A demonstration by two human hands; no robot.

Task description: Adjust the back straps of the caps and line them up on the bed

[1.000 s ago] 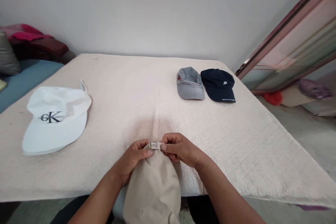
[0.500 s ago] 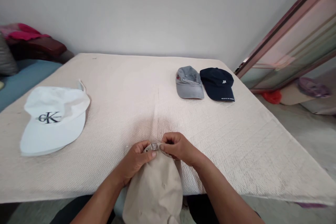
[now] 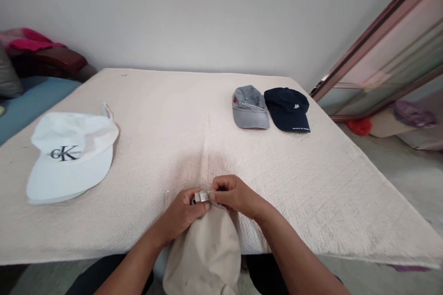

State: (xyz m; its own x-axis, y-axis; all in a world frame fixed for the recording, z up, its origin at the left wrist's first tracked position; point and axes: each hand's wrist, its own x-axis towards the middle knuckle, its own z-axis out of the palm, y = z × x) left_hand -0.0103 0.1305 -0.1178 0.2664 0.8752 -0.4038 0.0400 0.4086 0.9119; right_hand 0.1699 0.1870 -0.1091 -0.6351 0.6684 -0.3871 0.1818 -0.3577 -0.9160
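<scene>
A beige cap (image 3: 207, 253) hangs over the near table edge, its back strap turned away from me. On that strap sits a silver metal buckle (image 3: 202, 196). My left hand (image 3: 187, 212) pinches the strap at the buckle's left side, thumb on the near face. Just right of the buckle, my right hand (image 3: 235, 196) is closed on the strap end between thumb and curled fingers. The cap's brim is hidden from view.
The table (image 3: 162, 110) wears a cream cloth. A white cap (image 3: 72, 156) lies at the left. Toward the back right, a grey cap (image 3: 249, 108) sits beside a navy cap (image 3: 288, 109). Behind stands a plain wall (image 3: 207, 18); a sliding door (image 3: 380, 64) is at the right.
The buckle has tilted and shows its face more brightly between my fingers. Both hands keep their hold on the strap, with only slight finger movement. The other caps stay put.
</scene>
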